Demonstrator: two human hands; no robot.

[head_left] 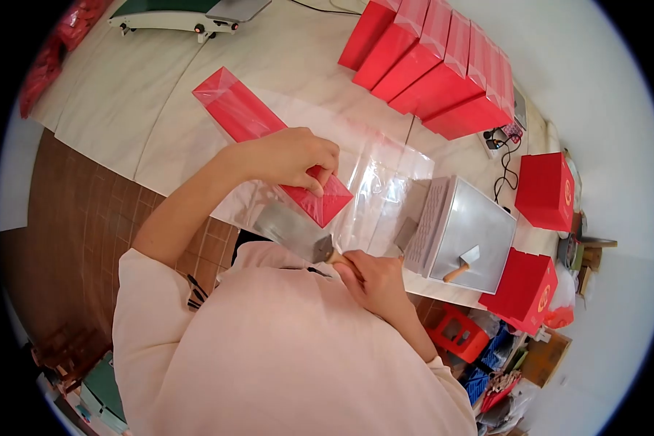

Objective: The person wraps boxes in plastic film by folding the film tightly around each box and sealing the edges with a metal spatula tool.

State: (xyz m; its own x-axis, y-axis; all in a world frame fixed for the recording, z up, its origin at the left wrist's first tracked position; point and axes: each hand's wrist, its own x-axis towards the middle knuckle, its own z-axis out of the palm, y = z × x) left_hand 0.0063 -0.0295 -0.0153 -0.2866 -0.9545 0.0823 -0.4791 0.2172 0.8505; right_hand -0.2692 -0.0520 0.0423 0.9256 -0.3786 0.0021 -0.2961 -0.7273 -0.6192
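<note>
A long red box (pixel 236 109) in clear film lies slantwise on the table in front of me. My left hand (pixel 305 158) is over its near end, fingers curled and fingertips against the film wrap. In my right hand (pixel 380 280) is the wooden handle of a broad metal scraper (pixel 287 229). Its wide blade lies beside the near end of the box, towards my body; whether it touches the box I cannot tell. Loose clear film (pixel 385 182) spreads on the table to the right of the box.
A silver-topped box (pixel 479 236) stands right, with a small wooden-handled scraper (pixel 463 263) on it. Several wrapped red boxes (pixel 443 73) stand in a row behind. Two more red boxes (pixel 543 190) are along the right side. A green-belted machine (pixel 189 14) sits far left.
</note>
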